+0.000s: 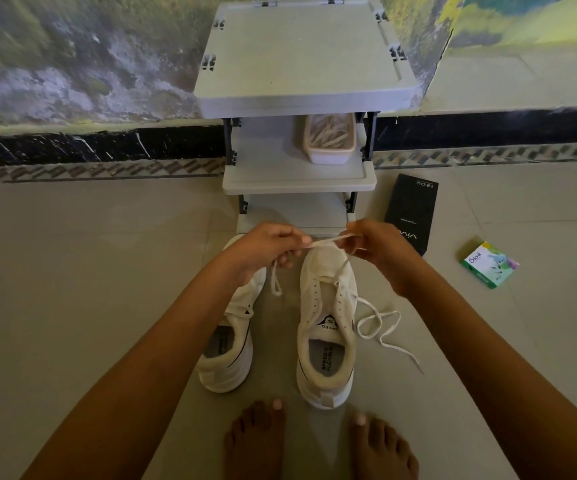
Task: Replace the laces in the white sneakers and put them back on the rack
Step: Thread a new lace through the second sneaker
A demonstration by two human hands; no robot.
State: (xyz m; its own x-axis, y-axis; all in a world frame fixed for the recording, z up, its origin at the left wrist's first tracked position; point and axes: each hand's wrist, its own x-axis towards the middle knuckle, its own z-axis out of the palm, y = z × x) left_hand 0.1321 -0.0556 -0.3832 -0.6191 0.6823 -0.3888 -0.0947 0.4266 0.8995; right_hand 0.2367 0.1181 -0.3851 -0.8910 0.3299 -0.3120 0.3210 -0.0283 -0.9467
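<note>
Your left hand (266, 251) and your right hand (379, 252) are both raised just above the toe of the right sneaker (327, 327). Each hand pinches the lace (325, 241) between curled fingers and thumb, so a short stretch of it runs taut from one hand to the other. From your right hand the lace drops to the eyelets nearest the toe. From your left hand a short end hangs loose over the gap between the two shoes. The higher eyelets on the right sneaker are bare.

A loose length of lace (370, 306) lies in curls on the floor (107, 271), just beside that shoe's outer side. I cannot tell whether it belongs to the lace you hold.

Both shoes stand on the floor in front of the rack (297, 185), toes towards it and heels towards your bare feet (256, 441). The left sneaker (228, 358) is just beside the right one, its front partly hidden under your left wrist.

On the rack's middle shelf sits a white tub (328, 157) with a heap of laces in it. To the right of the rack a black box (411, 209) lies on the tiles, and further right there is a small green box (489, 265)
</note>
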